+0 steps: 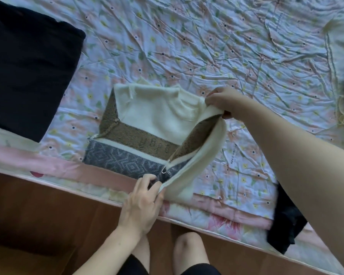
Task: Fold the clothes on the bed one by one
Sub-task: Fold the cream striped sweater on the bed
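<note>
Cream knit sweater [159,114] w/ brown band and grey diamond-pattern hem, lying partly folded near bed edge, right side flap lifted. Black folded garment [26,74] at left; crumpled black cloth [286,219] at right, overhanging edge.

I am watching both hands, left hand [142,197] and right hand [224,102], pinching a cream sweater [159,114] lying on the floral bed [216,40].

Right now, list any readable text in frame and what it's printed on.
"Keep smiling": printed on the floral bedsheet, just right of the sweater; a smaller line under it is too blurred to read.
Dark letters woven into the sweater's brown band: seen from an angle and partly covered, not readable.
No other text visible.
</note>
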